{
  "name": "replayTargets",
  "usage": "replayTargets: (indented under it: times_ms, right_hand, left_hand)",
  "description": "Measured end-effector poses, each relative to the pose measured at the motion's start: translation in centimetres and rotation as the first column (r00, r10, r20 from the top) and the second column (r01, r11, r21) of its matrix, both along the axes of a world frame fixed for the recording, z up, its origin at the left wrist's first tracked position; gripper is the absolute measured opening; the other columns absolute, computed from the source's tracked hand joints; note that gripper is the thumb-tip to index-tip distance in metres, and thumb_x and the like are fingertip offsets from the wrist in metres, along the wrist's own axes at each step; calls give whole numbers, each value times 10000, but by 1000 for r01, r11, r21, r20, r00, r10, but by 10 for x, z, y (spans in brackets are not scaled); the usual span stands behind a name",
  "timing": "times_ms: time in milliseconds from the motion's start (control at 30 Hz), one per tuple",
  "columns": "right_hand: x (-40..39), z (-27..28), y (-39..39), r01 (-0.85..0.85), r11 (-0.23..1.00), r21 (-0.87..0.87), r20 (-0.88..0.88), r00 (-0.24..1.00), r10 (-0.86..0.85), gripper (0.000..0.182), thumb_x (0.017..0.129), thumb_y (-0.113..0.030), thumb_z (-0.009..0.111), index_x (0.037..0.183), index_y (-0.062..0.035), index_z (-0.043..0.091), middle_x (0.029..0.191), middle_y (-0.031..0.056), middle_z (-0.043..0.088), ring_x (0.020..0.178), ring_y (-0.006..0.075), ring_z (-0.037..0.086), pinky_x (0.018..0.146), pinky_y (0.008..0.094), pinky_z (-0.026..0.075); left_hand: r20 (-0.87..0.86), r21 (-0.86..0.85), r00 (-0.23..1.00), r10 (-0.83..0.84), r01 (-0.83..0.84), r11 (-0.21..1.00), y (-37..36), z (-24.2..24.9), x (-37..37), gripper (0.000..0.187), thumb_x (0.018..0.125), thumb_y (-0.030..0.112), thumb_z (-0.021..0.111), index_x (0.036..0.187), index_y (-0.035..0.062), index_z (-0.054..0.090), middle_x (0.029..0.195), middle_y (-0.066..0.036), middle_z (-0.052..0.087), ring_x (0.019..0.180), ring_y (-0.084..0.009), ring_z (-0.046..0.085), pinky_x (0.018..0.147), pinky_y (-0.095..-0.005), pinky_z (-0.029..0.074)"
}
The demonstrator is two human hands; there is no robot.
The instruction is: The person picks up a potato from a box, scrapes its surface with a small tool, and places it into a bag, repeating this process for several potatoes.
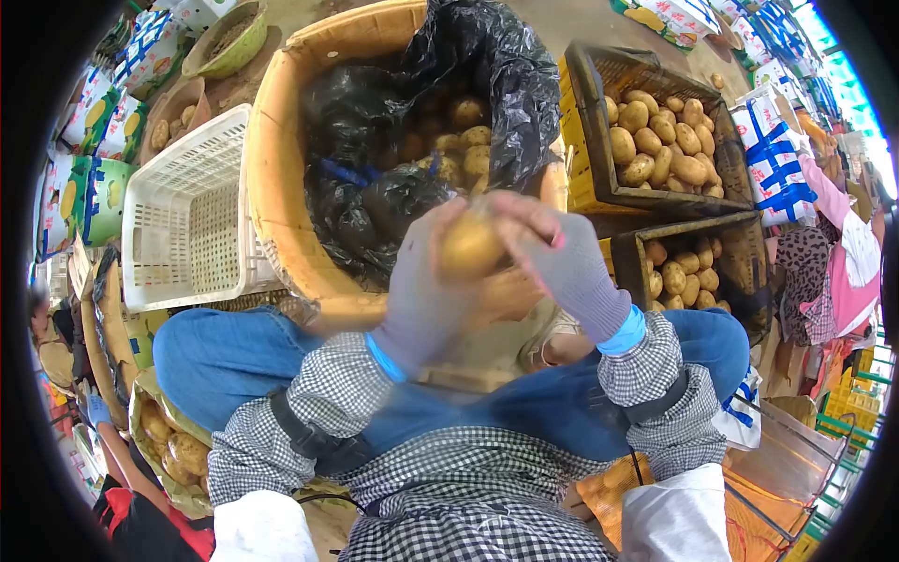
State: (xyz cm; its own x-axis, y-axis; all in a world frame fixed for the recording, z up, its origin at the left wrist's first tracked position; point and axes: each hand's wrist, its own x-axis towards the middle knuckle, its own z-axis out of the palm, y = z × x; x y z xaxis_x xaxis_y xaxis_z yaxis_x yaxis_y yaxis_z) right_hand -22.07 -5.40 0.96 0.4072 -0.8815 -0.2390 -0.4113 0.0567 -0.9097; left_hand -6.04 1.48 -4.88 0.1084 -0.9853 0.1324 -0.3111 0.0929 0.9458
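Between my two gloved hands is a potato (471, 245), slightly blurred, above the near rim of a round tan tub (272, 169). My left hand (423, 267) wraps round the potato's left side, its fingers smeared by motion. On the right, my right hand (559, 253) has its bare fingertips pressed on the potato's upper right side. Black plastic film (351, 108) lines the tub, and potatoes (465, 155) lie inside it.
Dark crates of potatoes stand at right, one farther (590, 122) and one nearer (740, 267). A white plastic basket (192, 225) sits left of the tub. Printed cartons (108, 187) line the far left. Another person's arm (126, 459) shows at lower left.
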Motion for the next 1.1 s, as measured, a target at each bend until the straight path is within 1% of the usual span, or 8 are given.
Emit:
replayTargets:
  times_ms: [33,133,233,433,567,700,867,1100]
  right_hand:
    - [-1,-2,4,-108,993,-54,17,994,109,333,929,-222,609,1219,-61,637,900,63,703,722,95,612,678,227,497]
    - [-5,1,-3,-14,996,83,113,994,4,344,935,-213,604,1255,-90,624,886,32,686,672,76,584,622,197,478]
    - [-7,1,-16,131,973,191,233,957,-175,410,958,-313,557,1297,-83,577,874,23,628,580,48,533,482,174,442]
    - [3,5,-15,39,713,700,244,925,-291,486,954,-552,470,1135,-117,588,786,-18,560,543,61,446,475,193,384]
    - [-4,-2,-12,-56,888,456,344,932,-117,489,968,-505,460,1204,-88,557,815,-8,565,567,59,454,486,196,379]
    - [7,12,-2,134,944,301,328,915,-235,512,964,-443,506,1298,-56,515,870,8,587,588,69,491,517,212,420]
    - [-14,-20,-15,-74,894,443,638,727,-256,475,958,-379,562,1310,-65,509,911,15,610,633,81,549,570,218,484]
    - [-13,-6,-1,-110,776,621,495,823,-280,425,973,-471,493,1221,-130,543,865,20,641,582,123,547,492,242,435]
  left_hand:
    - [29,-25,999,-24,25,999,-2,9,2,837,683,57,793,1385,-31,346,1304,-123,472,1269,-205,437,1112,-359,328]
    - [-419,367,900,118,49,929,-8,54,0,746,749,108,790,1366,-14,389,1240,-115,533,1187,-197,519,1039,-326,410]
    - [-641,286,757,125,86,954,-11,43,9,551,895,155,671,1362,5,420,1199,-89,574,1091,-172,584,908,-281,506]
    - [-653,270,754,69,146,952,-18,53,26,423,1026,258,460,1374,18,438,1244,-61,570,1105,-156,574,925,-283,505]
    - [-634,197,774,3,157,968,-20,51,26,427,1014,255,490,1379,38,440,1271,-66,557,1178,-163,525,1007,-317,441]
    - [-674,179,738,-4,169,969,-20,48,23,451,1010,261,497,1398,50,409,1325,-76,518,1229,-166,490,1038,-343,424]
    - [-810,188,586,20,227,956,-22,47,25,469,1009,269,497,1409,52,385,1356,-87,495,1236,-178,493,1038,-348,428]
    - [-802,148,597,-32,249,957,-19,33,24,461,974,280,559,1331,6,465,1277,-98,560,1173,-175,541,1012,-337,449]
